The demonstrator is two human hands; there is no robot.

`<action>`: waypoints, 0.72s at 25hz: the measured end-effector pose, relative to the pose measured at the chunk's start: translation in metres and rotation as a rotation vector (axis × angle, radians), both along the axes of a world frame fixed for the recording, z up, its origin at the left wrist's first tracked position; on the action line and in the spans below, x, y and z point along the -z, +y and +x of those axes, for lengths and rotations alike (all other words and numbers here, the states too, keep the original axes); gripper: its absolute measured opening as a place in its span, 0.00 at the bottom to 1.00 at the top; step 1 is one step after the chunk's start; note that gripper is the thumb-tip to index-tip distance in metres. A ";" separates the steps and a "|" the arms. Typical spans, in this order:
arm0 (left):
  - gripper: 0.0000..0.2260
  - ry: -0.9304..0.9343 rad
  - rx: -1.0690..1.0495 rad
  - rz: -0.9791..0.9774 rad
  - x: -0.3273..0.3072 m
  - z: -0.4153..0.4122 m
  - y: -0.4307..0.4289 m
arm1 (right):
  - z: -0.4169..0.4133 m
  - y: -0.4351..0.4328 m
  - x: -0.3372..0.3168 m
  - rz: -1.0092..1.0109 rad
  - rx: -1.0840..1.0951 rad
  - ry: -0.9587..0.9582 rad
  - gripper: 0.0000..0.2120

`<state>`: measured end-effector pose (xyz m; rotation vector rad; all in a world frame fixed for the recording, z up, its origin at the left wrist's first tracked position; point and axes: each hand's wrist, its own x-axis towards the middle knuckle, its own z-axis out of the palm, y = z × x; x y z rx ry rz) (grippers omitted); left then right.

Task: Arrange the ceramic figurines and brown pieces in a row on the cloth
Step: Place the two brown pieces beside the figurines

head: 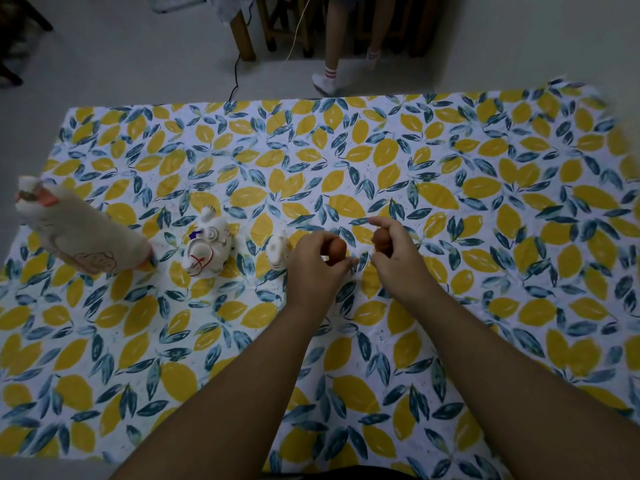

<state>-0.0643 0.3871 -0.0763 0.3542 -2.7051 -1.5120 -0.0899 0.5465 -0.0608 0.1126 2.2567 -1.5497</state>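
Lemon-print cloth (450, 168) is spread flat on a pale floor (138, 57). Three white ceramic figurines stand in a rough line on its left half: tall white figurine (79, 233) at the far left edge, leaning in this wide-angle view, with pinkish markings; round figurine (207, 247) with red and blue line details just right of it, apart from it; small white figurine (278, 252) further right, right up against the left hand (317, 261), can't tell if they touch. Left hand is closed around a brown piece (337, 251), fingertips pinching it, piece at or just above the cloth, contact not readable. Right hand (394, 252) is curled around a second brown piece (382, 241), index finger sticking out to the left over it; also can't tell if that piece sits on the cloth. The two brown pieces are near each other, small gap between, and roughly in line with the figurines to their left. Both forearms come in from the bottom of frame. Background: another person's legs in white socks (327, 81), wooden furniture legs (242, 36), a cable (235, 74) trailing on the floor.
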 end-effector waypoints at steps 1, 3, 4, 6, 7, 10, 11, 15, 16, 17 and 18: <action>0.16 0.005 -0.012 0.014 0.002 -0.004 0.000 | -0.003 -0.001 0.002 0.004 -0.020 0.046 0.25; 0.17 -0.001 -0.031 0.028 0.006 -0.007 0.001 | -0.004 -0.002 0.010 0.040 0.015 0.126 0.25; 0.18 -0.007 -0.033 0.028 0.008 -0.007 0.001 | -0.003 -0.001 0.014 0.065 0.059 0.150 0.24; 0.18 -0.006 -0.043 0.014 0.014 -0.007 0.000 | 0.000 0.000 0.023 0.112 0.130 0.148 0.22; 0.19 0.004 -0.049 0.001 0.015 -0.006 -0.001 | 0.002 0.001 0.027 0.127 0.144 0.149 0.22; 0.19 0.029 -0.065 -0.025 0.019 -0.005 -0.001 | 0.008 0.007 0.036 0.190 0.115 0.223 0.20; 0.19 0.029 -0.070 -0.022 0.019 -0.005 0.000 | 0.011 0.008 0.037 0.207 0.098 0.247 0.20; 0.18 0.017 -0.105 -0.002 0.021 -0.002 0.005 | 0.011 0.010 0.036 0.194 0.087 0.224 0.19; 0.18 0.019 -0.114 -0.002 0.021 -0.002 0.006 | 0.010 0.012 0.035 0.180 0.080 0.210 0.19; 0.18 0.021 -0.122 -0.007 0.021 -0.001 0.006 | 0.009 0.014 0.033 0.174 0.062 0.208 0.19; 0.18 0.022 -0.126 -0.012 0.021 -0.001 0.006 | 0.008 0.016 0.033 0.180 0.042 0.216 0.19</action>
